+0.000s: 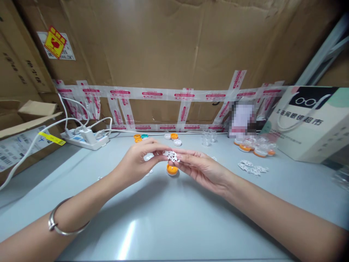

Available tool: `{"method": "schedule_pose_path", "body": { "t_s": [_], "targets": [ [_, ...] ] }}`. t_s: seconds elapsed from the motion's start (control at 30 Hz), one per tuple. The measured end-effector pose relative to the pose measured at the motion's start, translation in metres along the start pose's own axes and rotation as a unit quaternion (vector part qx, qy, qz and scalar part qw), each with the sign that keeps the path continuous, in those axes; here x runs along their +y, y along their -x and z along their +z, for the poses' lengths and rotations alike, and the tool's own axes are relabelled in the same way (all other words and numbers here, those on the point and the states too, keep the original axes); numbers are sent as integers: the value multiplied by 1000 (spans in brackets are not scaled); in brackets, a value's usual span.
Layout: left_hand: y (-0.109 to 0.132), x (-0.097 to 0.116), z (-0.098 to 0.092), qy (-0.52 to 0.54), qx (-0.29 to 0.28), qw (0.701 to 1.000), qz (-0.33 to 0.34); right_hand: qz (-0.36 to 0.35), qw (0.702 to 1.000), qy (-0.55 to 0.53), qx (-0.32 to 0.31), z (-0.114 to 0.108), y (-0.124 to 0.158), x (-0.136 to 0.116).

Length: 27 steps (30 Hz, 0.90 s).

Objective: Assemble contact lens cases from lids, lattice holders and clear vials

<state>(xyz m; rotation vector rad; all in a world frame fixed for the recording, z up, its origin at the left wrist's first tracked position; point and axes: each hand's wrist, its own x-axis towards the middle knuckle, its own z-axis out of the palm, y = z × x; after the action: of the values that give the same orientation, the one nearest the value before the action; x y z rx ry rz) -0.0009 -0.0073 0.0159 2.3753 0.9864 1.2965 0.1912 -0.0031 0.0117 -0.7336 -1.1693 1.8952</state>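
Above the middle of the table, a small white plastic piece with cut-out holes (pixel 171 156) is held between both hands. My left hand (pixel 140 156) pinches its left end between thumb and fingers. On the other side, my right hand (pixel 201 165) grips the right end, its fingers reaching behind the piece. Just below the hands stands a round orange cap with a white base (pixel 172 169), partly covered by my right fingers. Some small white pieces (pixel 148 157) lie behind and under my left hand, mostly hidden.
Orange, teal and white round parts (pixel 138 137) lie at the back, with clear cups (pixel 208 137) to their right. At right are flat white cut-out pieces (pixel 252 168), a cluster of orange-and-white caps (pixel 255 148) and a paper bag (pixel 305 127). A power strip (pixel 87 140) with cables sits left.
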Motion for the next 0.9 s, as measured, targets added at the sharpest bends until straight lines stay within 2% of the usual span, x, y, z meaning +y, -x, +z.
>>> {"method": "schedule_pose_path", "body": {
  "t_s": [0.17,0.4,0.53,0.73,0.9],
  "targets": [
    [1,0,-3,-36,-10,997,68,3,1000,1,-13,-4,-3,0],
    [1,5,-2,-123,24,979,160,6,1000,-6,-13,-3,-3,-3],
    [1,8,-3,-148,16,974,169,-2,1000,6,-9,-2,-1,-7],
    [1,13,-3,-194,44,963,180,-21,999,25,-4,1,2,-13],
    [1,15,-2,-209,37,959,189,-25,999,44,-6,4,3,-14]
  ]
}}
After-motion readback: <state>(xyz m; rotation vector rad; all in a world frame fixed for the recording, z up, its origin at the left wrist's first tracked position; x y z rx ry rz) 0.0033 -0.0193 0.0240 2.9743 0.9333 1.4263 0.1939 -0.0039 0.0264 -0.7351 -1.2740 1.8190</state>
